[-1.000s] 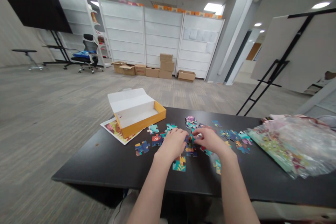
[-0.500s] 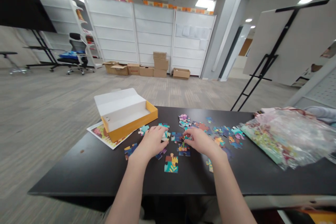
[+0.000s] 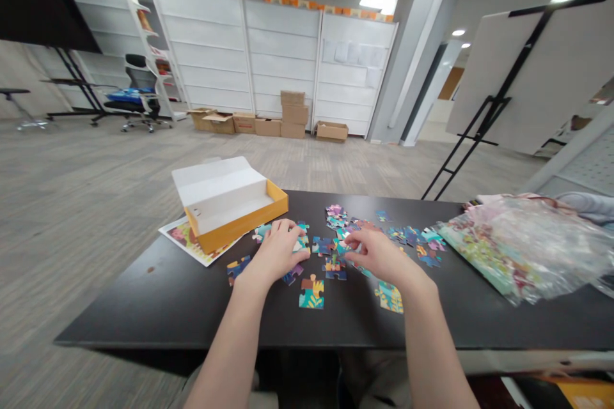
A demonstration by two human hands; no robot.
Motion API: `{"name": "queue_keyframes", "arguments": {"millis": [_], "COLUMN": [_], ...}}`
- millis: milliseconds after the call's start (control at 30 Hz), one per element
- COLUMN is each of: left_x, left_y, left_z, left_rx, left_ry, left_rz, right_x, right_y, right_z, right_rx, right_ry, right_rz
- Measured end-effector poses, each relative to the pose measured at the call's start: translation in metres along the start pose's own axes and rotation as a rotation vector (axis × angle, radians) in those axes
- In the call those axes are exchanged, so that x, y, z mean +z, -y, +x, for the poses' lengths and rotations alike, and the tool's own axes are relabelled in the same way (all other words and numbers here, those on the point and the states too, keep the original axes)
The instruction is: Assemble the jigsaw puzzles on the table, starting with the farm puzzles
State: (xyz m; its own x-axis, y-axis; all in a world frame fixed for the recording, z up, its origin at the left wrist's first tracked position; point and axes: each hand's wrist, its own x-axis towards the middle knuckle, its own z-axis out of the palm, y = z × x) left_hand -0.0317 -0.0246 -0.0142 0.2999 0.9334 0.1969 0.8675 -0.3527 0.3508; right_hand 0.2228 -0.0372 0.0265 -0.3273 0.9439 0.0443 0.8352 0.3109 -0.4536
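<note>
My left hand rests low over several jigsaw pieces, palm down, fingers apart. Partly under its fingertips lies a teal piece, and a purple piece is beside the thumb. To the right, my right hand curves over the pile with thumb and forefinger apart, near a teal piece. Between the hands are a dark blue piece and a piece with a green plant. Closer to me lie a teal and yellow piece and a leaf-patterned piece. My right hand hides some pieces.
An open yellow box stands at the left on a printed sheet. More loose pieces spread to the right. A clear plastic bag covers the right side of the black table, whose front edge is near me.
My right hand has shifted slightly right, showing more of the leaf-patterned piece and the teal piece by its fingertips. My left hand has hardly moved. The view has tilted a little.
</note>
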Motion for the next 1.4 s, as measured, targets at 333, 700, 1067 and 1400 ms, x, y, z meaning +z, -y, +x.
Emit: {"name": "queue_keyframes", "arguments": {"millis": [333,700,1067,1400], "left_x": [-0.014,-0.002,0.009,0.014], "left_y": [-0.043,-0.095,-0.095,-0.095], "left_z": [-0.016,-0.03,-0.026,-0.024], "left_rx": [0.304,0.388,0.398,0.378], "left_ry": [0.028,0.316,0.222,0.232], "left_rz": [-0.282,-0.143,-0.079,-0.119], "right_x": [-0.025,-0.029,-0.022,-0.018], "right_y": [-0.018,-0.035,-0.036,-0.03], "right_z": [-0.019,-0.037,-0.06,-0.067], "right_rx": [0.101,0.186,0.233,0.121], "right_ry": [0.016,0.13,0.284,0.255], "right_rz": [0.091,0.143,-0.103,-0.118]}}
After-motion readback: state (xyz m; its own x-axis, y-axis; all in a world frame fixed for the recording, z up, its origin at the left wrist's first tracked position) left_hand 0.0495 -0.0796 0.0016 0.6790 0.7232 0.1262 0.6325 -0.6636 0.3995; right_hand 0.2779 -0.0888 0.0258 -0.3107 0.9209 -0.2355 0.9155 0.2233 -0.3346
